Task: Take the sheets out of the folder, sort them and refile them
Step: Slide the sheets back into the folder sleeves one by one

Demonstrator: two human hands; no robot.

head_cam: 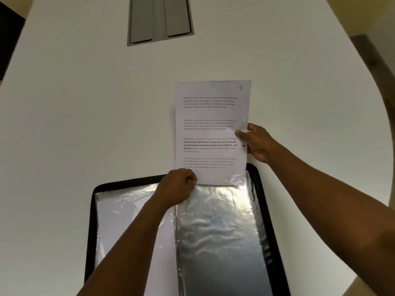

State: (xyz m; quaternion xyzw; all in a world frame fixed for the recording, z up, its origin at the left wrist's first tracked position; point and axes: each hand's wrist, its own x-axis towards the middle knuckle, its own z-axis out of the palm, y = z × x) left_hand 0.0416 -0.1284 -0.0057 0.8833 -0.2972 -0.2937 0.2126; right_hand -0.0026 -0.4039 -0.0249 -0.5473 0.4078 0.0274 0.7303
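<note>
Right hand [255, 144] pinches sheets [211, 133] at their edge (thumb on top); left hand [178, 186] pinches sleeve [218, 221] just below, folder [259, 189] open

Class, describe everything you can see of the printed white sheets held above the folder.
The printed white paper sheets are at least two, overlapped and offset, with short blocks of black text. The rear one bears a handwritten 9 at its top right. Punch holes show along the right edge. The right hand pinches that edge; the left hand grips by the bottom left corner. Their lower edge meets a clear plastic sleeve of the black-edged open folder.
</note>
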